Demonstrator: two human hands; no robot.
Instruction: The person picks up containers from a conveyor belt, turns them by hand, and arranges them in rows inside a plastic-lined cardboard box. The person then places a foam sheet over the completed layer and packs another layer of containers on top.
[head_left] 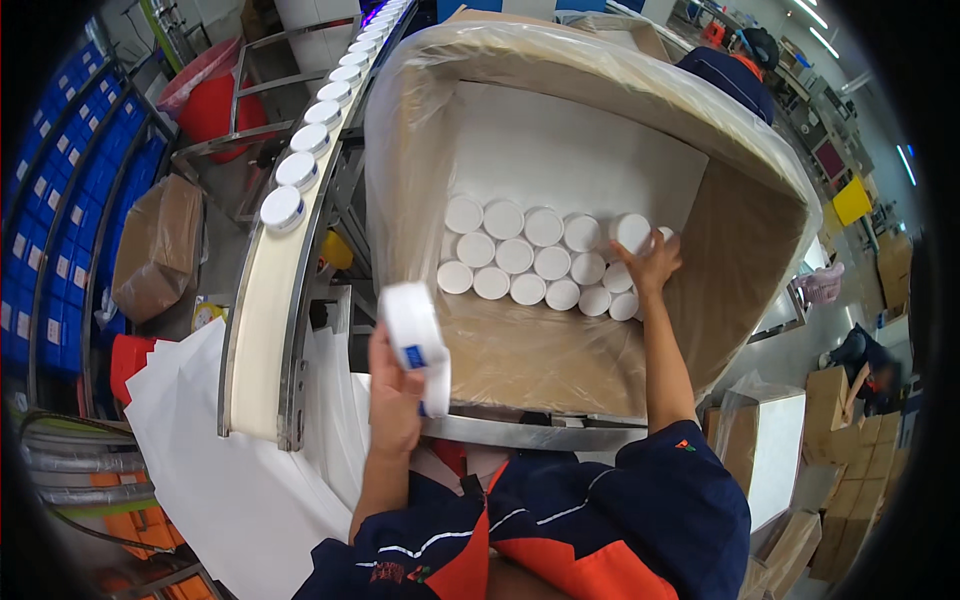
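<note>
My left hand is closed around a pair of white round jars with blue marks on their sides, held in the air beside the box's near left edge and slightly blurred. Inside the large carton, lined with clear plastic, several white-lidded jars stand in staggered rows on a white sheet. Over at the right end of these rows, my right hand has its fingers around a white jar. Another lid shows partly behind the fingers.
A conveyor belt on my left carries a line of white jars. White sheets lie below it. Blue bins fill a rack at far left. A co-worker is beyond the carton; brown boxes stand at right.
</note>
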